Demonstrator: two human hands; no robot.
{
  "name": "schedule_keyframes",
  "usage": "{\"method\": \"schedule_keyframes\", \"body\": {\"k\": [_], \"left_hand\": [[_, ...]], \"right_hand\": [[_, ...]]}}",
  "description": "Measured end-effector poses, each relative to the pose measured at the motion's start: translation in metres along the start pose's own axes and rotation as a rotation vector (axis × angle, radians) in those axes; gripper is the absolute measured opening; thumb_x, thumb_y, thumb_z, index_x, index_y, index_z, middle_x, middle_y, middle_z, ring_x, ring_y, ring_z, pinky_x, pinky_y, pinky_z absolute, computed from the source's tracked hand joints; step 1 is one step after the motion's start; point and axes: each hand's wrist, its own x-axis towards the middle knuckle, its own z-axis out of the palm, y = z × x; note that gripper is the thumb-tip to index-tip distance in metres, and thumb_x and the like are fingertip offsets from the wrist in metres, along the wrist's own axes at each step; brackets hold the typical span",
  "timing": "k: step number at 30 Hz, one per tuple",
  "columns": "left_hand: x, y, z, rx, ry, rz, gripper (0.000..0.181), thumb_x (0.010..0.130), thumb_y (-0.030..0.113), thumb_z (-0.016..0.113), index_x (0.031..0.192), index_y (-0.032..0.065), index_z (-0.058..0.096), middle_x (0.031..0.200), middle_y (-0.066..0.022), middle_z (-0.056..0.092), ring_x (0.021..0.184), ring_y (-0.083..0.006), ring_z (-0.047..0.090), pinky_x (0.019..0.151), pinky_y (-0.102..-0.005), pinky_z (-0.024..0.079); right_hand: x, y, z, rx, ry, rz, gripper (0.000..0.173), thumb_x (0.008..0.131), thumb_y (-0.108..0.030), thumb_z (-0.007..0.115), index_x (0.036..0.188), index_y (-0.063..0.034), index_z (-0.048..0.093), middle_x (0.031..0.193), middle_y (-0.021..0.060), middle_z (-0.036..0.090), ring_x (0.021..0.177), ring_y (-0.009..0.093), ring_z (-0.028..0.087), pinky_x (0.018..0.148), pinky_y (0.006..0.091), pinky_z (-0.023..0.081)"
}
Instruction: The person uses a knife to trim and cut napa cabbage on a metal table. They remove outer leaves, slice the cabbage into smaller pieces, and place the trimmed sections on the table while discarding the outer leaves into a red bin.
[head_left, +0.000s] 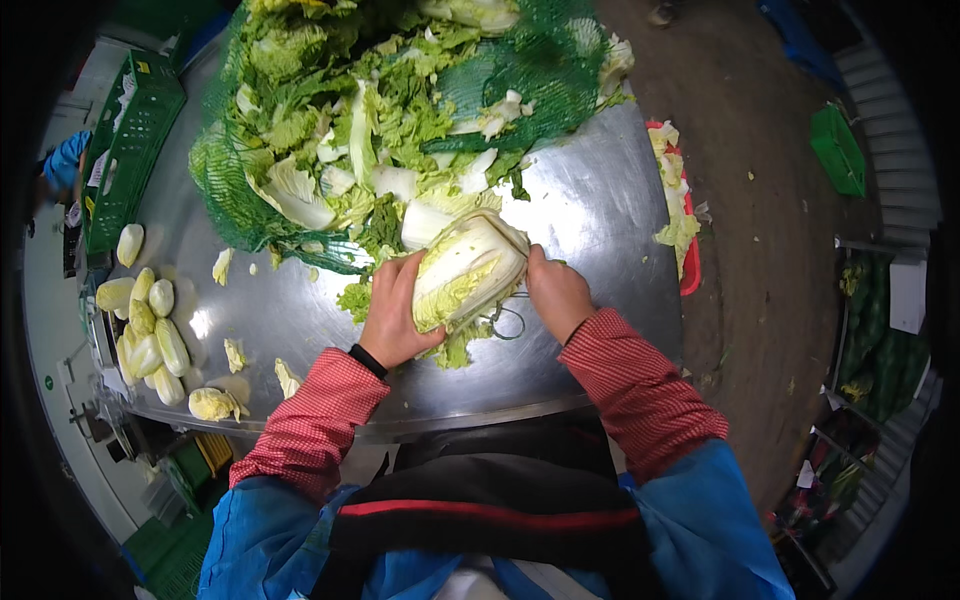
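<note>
A large napa cabbage (472, 270) lies tilted on the steel table (600, 187) in front of me. My left hand (397, 307) grips its leafy lower left side, thumb underneath and fingers over the far side. At the stem end, my right hand (559, 289) is closed around what looks like a small knife, its handle mostly hidden in the fist. A thin dark line, apparently the blade, runs into the cabbage there. Loose green leaves (454, 352) stick out beneath the head, and a thin cord (510, 322) loops beside it.
A green mesh sack (217, 180) with trimmed leaves (300, 120) covers the far table. Several small pale cabbage hearts (154, 330) are piled left, near a green crate (135, 142). Beyond the right edge stands a red crate (691, 266) with leaves. A person's blue sleeve (66, 159) shows far left.
</note>
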Motion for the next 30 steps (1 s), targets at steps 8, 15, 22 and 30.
{"method": "schedule_keyframes", "body": {"k": [8,15,22,30], "left_hand": [[-0.031,0.007,0.019,0.005,0.178,0.105,0.086,0.065,0.023,0.083,0.137,0.001,0.042,0.128,-0.0232,0.043,0.118,-0.0396,0.043,0.103,-0.0484,0.036],[-0.021,0.034,0.016,-0.029,0.252,0.063,0.028,0.084,0.012,0.067,0.105,-0.0006,0.055,0.1,-0.0188,0.054,0.086,-0.0359,0.059,0.075,-0.041,0.05],[-0.016,-0.015,0.001,-0.37,0.304,-0.422,0.029,0.09,0.019,0.063,0.11,-0.0022,0.062,0.086,-0.0168,0.064,0.076,-0.0275,0.062,0.072,-0.0381,0.051],[-0.002,0.064,-0.009,-0.053,0.165,-0.029,0.044,0.081,0.015,0.073,0.121,0.0019,0.06,0.105,-0.0154,0.061,0.094,-0.0322,0.06,0.087,-0.0403,0.05]], "right_hand": [[0.016,-0.009,-0.084,0.439,-0.514,0.169,0.031,0.092,-0.024,0.053,0.106,0.003,0.061,0.089,0.0248,0.068,0.077,0.04,0.067,0.071,0.0466,0.053],[-0.019,0.012,-0.058,0.009,-0.099,0.006,0.021,0.09,-0.017,0.053,0.094,0.0017,0.061,0.081,0.0226,0.068,0.073,0.04,0.067,0.071,0.0475,0.054],[-0.06,-0.003,-0.077,0.169,0.014,0.054,0.024,0.093,-0.022,0.058,0.094,0.0023,0.057,0.076,0.0229,0.066,0.069,0.038,0.067,0.064,0.0462,0.052],[-0.049,-0.021,-0.023,0.989,0.141,0.315,0.036,0.093,-0.024,0.066,0.119,-0.0025,0.054,0.067,0.0034,0.058,0.043,0.007,0.045,0.039,0.0253,0.035]]}}
